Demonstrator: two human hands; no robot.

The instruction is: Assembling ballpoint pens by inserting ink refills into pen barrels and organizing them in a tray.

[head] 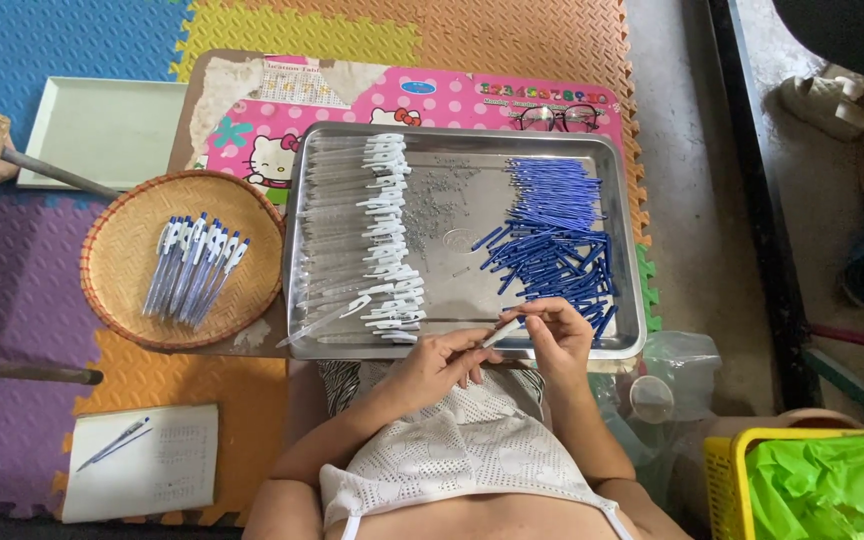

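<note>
Foam-mat floor, steel tray [292,250] of clear barrels [347,225] and blue refills [552,235]: left hand [442,360] and right hand [555,335] both pinch one pen [501,332] at the tray's near edge; light, stiff, slick plastic, best held mid-barrel.

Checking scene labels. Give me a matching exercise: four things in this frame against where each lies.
Things:
1. finished pens
2. blue refills
3. clear barrels
4. eyeglasses

Places:
A. right part of the metal tray
B. pink table edge behind the tray
C. round woven basket
D. left part of the metal tray

Pairs: 1-C, 2-A, 3-D, 4-B
</note>
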